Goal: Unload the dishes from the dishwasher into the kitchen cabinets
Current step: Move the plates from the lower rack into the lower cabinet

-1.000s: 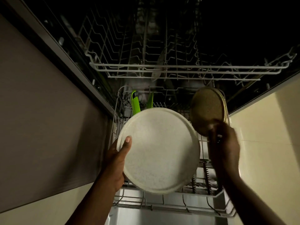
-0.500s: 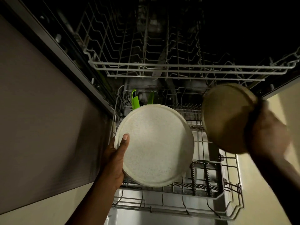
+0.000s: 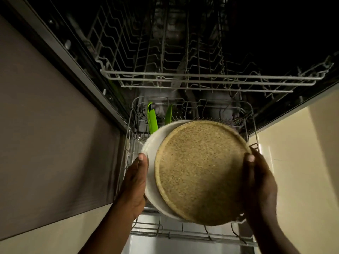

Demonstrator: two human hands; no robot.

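A tan speckled plate [image 3: 200, 171] lies on top of a white speckled plate [image 3: 152, 153], and only the left rim of the white one shows. My left hand [image 3: 135, 182] grips the white plate's left edge with the thumb on its rim. My right hand [image 3: 260, 182] holds the tan plate's right edge. Both plates hover above the pulled-out lower rack [image 3: 183, 233] of the open dishwasher.
Two green utensils [image 3: 152, 119] stand at the lower rack's back left. The upper rack [image 3: 201, 77] hangs bare above and behind. A dark cabinet panel [image 3: 45, 125] is on the left and a pale cabinet front [image 3: 302, 162] on the right.
My right hand lifted the tan plate out of the rack's right side, swung it left and laid it over the white plate held in my left hand.
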